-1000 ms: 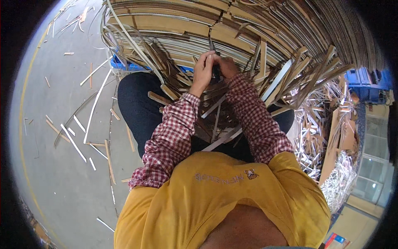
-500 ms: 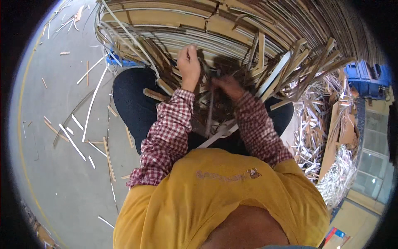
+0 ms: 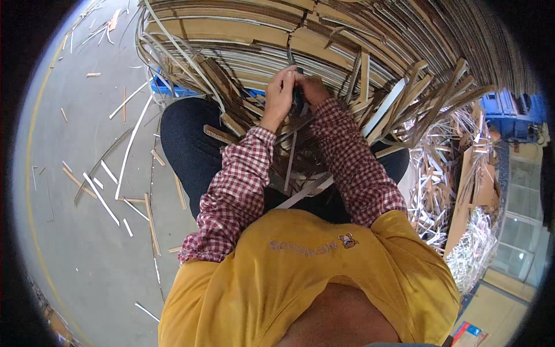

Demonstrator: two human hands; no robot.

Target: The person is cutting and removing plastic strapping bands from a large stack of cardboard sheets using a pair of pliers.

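Observation:
My left hand (image 3: 280,95) and my right hand (image 3: 314,90) are together between my knees, at the lower edge of a big stack of flat cardboard (image 3: 231,33). A dark-handled hand tool (image 3: 298,99) is between them, its narrow metal tip pointing away from me into the stack. My right fingers wrap its handle. My left fingers are closed against it, just under the tip; fingers partly cover the tool, so its exact kind is unclear. Thin cardboard strips (image 3: 292,153) hang and lie below my hands.
Bent cardboard strips (image 3: 425,95) jut out at the stack's right. A blue pallet (image 3: 176,88) shows under its left edge. Strip scraps (image 3: 104,196) litter the grey floor at left; a large heap of shredded strips (image 3: 430,191) lies at right, near a blue crate (image 3: 511,110).
Both hands have come together and moved up toward the stack. My left hand went right to meet the tool, and the tool's tip now shows against the cardboard.

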